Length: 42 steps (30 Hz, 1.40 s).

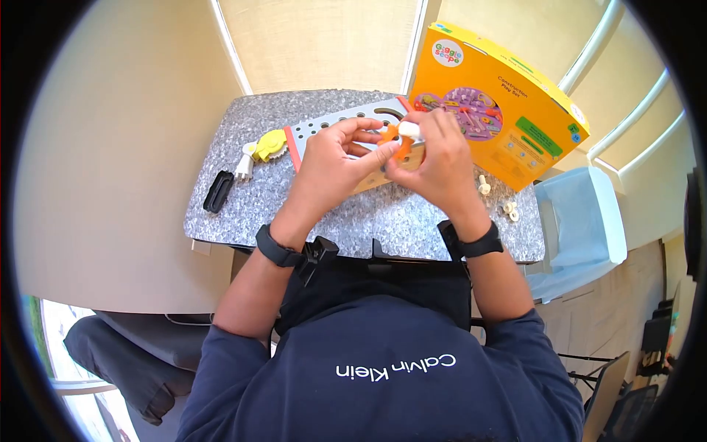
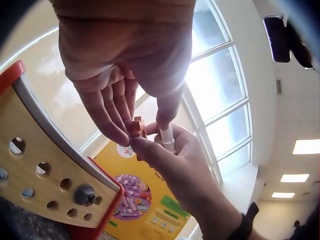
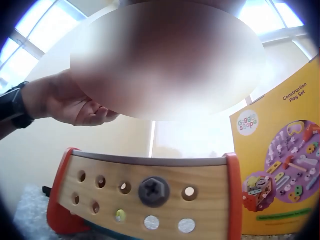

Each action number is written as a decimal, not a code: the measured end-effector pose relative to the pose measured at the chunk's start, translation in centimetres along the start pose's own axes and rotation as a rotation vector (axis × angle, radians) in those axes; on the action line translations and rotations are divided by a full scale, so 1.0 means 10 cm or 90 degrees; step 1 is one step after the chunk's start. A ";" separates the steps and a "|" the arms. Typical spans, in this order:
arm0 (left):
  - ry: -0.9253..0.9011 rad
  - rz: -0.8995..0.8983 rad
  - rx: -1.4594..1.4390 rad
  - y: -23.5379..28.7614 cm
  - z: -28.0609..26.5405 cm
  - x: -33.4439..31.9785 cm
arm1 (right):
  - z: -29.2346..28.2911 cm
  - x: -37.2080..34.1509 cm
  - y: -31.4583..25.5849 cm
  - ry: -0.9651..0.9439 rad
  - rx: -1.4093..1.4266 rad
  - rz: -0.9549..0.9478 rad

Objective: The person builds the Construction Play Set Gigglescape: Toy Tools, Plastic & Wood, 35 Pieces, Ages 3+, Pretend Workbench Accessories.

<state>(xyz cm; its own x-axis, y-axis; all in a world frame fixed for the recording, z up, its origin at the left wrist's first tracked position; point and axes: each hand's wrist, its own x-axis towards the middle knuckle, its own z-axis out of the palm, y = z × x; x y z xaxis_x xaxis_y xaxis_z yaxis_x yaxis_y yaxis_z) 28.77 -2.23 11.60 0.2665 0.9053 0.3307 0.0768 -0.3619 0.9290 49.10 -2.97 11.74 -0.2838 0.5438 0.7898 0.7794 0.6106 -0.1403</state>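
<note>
Both hands meet above the toy workbench [image 1: 346,121], which has a grey holed top, red ends and a wooden side. My left hand [image 1: 335,162] reaches in from the left, its fingers and thumb pinching an orange toy piece [image 2: 138,127]. From the other side my right hand [image 1: 444,158] grips a white bolt-like piece [image 1: 409,130] right beside the orange one. In the left wrist view the left thumb tip lies at the white piece's end. A blurred patch hides the right hand in the right wrist view. A dark grey screw head [image 3: 154,192] sits in the workbench's side.
A yellow box [image 1: 508,103] marked Construction Play Set stands behind at the right. Small cream bolts and nuts [image 1: 510,211] lie near the table's right edge. At left are a yellow toy [image 1: 269,145] with a toothed edge and a black tray [image 1: 218,191]. A light-blue-lined bin [image 1: 582,221] stands right of the table.
</note>
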 end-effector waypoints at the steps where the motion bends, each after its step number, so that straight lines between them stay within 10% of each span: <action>1: -0.010 -0.007 0.003 -0.02 0.00 -0.01 | 0.04 -0.01 -0.04 -0.001 0.001 -0.002; 9: -0.011 -0.091 0.104 -0.04 -0.35 -0.15 | 0.16 -0.12 -0.09 -0.088 0.199 0.041; 16: -0.046 0.035 0.394 -0.15 -0.44 -0.27 | 0.04 -0.18 -0.10 -0.296 0.418 0.207; 23: -0.018 0.120 0.620 -0.24 -0.40 -0.27 | 0.17 -0.36 -0.02 -0.241 0.445 0.237; 29: 0.023 0.291 0.574 -0.43 -0.42 -0.20 | 0.12 -0.41 -0.07 -0.203 0.424 0.205; 42: 0.014 0.227 0.473 -0.44 -0.41 -0.17 | 0.31 -0.67 -0.06 -0.284 0.488 0.146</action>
<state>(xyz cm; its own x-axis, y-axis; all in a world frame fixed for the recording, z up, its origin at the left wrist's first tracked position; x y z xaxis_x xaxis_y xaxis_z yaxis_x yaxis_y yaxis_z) 24.08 -1.25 7.66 0.3771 0.7096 0.5952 0.6093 -0.6740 0.4177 48.75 -5.17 4.70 -0.4814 0.7740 0.4114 0.3052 0.5880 -0.7491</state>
